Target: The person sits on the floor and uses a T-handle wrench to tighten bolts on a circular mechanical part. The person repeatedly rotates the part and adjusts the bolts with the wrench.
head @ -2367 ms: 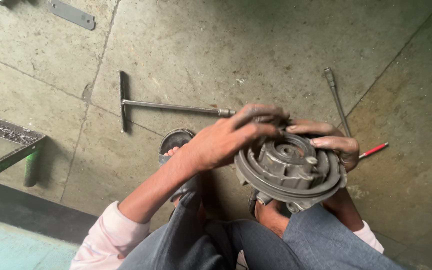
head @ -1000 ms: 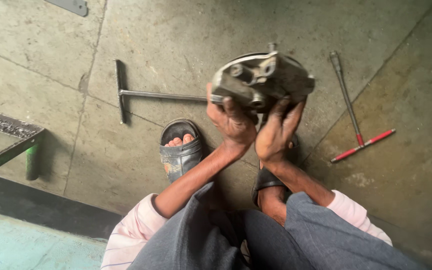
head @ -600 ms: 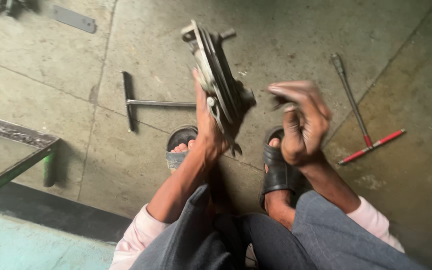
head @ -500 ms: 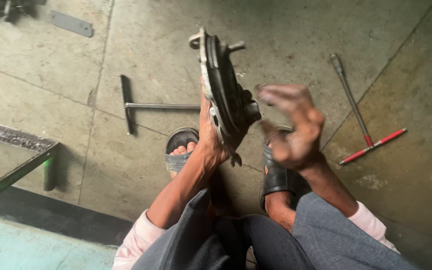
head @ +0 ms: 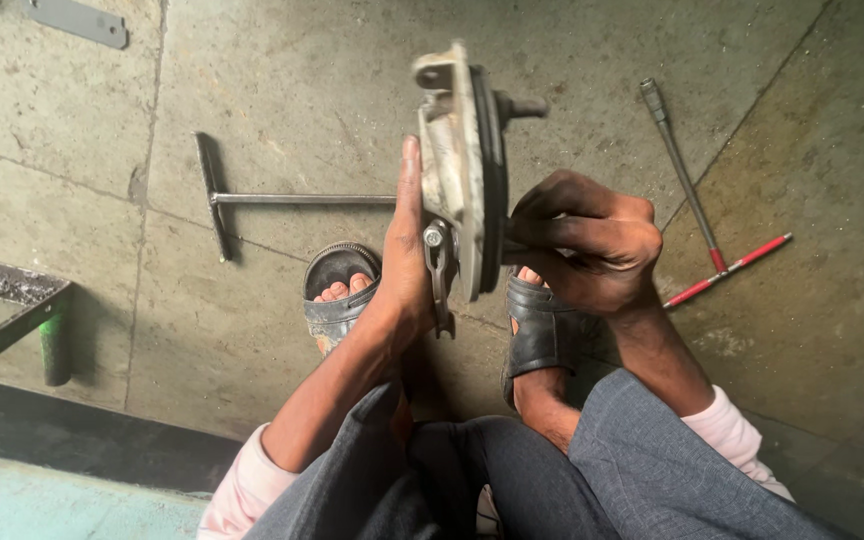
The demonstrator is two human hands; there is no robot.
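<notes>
Since the earlier frames the round metal part (head: 462, 170) has gone from lying flat in the lap to standing on edge, and the right hand (head: 587, 250), which was lifted clear with loose fingers half a second ago, has come back against it.

The part is a grey, grimy cast disc seen edge-on: a pale flange face towards nine o'clock, a dark rim like a belt groove beside it, a lug with a hole at twelve o'clock, a short stub shaft poking out towards three o'clock, and a small bracket with a bolt head hanging at six o'clock. It is held in the air above the sandalled feet (head: 337, 295), at the middle of the view.

The left hand (head: 407, 260) lies flat along the pale face, fingers straight and pointing to twelve o'clock, palm pressed on. The right hand curls its fingers closed against the dark side near the hub; what exactly they pinch is hidden.

Around it the concrete floor (head: 282, 70) lies open at twelve o'clock. A T-handle wrench (head: 282, 199) lies at nine o'clock, its shaft running behind the left hand. A long socket driver (head: 680, 170) and a red-handled tool (head: 727, 270) lie at three o'clock, well apart from the part. A green-legged metal frame (head: 12, 320) stands at eight o'clock, and a flat metal plate (head: 79, 21) at eleven o'clock.
</notes>
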